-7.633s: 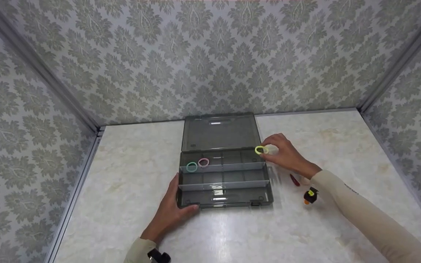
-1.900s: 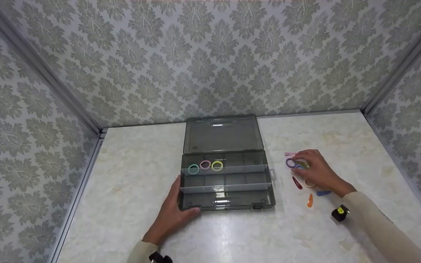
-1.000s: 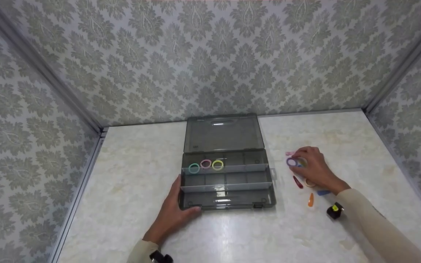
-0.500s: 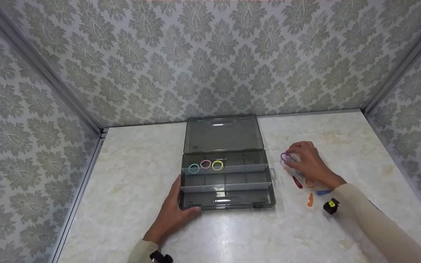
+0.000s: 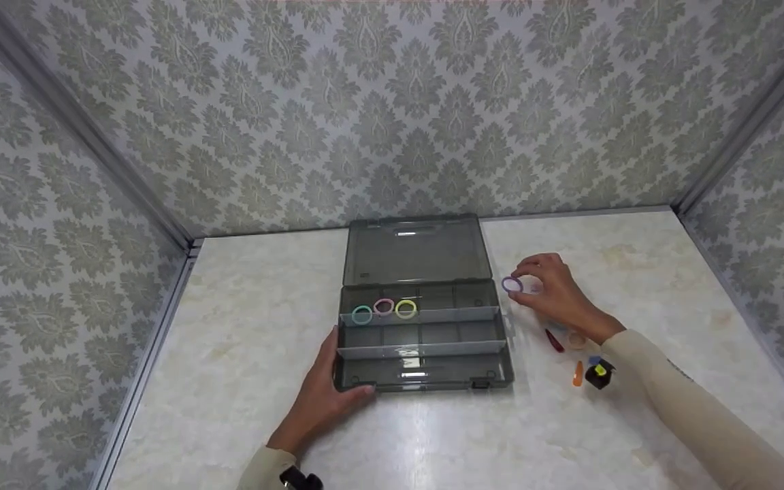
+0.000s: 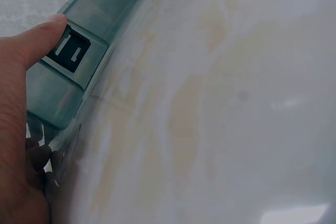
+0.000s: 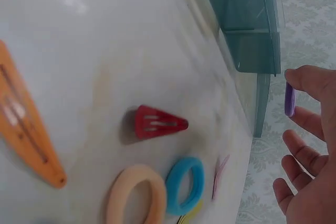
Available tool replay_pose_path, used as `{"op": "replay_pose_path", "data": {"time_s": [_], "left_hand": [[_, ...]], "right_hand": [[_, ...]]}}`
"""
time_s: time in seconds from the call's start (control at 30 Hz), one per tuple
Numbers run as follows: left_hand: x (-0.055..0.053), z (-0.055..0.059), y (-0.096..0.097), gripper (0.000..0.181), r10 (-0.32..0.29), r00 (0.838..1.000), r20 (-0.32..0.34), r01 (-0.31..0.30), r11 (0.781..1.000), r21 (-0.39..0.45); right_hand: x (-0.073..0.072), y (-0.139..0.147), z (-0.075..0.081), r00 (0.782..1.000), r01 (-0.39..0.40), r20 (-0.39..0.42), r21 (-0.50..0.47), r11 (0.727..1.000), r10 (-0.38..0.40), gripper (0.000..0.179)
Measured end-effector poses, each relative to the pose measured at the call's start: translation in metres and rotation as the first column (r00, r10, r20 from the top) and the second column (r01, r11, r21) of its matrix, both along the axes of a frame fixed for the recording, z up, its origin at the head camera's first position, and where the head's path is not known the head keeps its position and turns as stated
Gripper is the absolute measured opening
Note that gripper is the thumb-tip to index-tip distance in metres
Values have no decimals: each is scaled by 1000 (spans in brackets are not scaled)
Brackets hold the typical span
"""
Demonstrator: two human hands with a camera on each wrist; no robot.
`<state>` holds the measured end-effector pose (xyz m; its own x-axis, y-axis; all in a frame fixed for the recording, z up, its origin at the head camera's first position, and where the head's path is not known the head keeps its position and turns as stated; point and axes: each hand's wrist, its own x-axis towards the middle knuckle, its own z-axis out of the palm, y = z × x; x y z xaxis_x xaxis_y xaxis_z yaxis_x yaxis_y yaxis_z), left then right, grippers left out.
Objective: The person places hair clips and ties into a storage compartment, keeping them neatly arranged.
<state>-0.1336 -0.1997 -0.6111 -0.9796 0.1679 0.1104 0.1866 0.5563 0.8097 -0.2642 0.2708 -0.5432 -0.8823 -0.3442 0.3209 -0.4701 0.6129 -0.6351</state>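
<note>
A smoky, see-through compartment box (image 5: 446, 371) lies with its lid (image 5: 419, 252) folded back. My left hand (image 5: 324, 384) grips its near left corner, thumb on the front by the dark latch (image 6: 71, 50), fingers along the side. A purple hair tie (image 7: 290, 99) is pinched between thumb and forefinger of my right hand (image 5: 555, 289), above the table just right of the box's back row. Inside that row sit a green hair tie (image 5: 353, 315), a pink hair tie (image 5: 374, 307) and a yellow hair tie (image 5: 397, 310), leaning at the divider.
Right of the box lie a red snap clip (image 7: 157, 123), an orange snap clip (image 7: 31, 124), a peach hair tie (image 7: 116, 198), a blue hair tie (image 7: 172, 190) and a thin pink clip (image 7: 218, 179). The right wrist partly covers a blue clip (image 5: 594, 359). A patterned wall rises behind.
The yellow hair tie, earlier in my right hand, now sits in the box. That hand has picked up the purple hair tie and moved left towards the box. The left hand stays put.
</note>
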Motion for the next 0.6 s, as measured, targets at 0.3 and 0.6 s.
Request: {"op": "replay_pose_path", "data": {"time_s": [0.3, 0.6], "left_hand": [[-1, -3, 0, 134, -3, 1000, -12, 3, 1000, 4], [0, -1, -1, 135, 0, 1000, 4, 0, 1000, 7]], "right_hand": [[-6, -20, 8, 998, -55, -3, 5, 998, 55, 27], [-12, -45, 10, 994, -109, -4, 40, 993, 110, 31]]}}
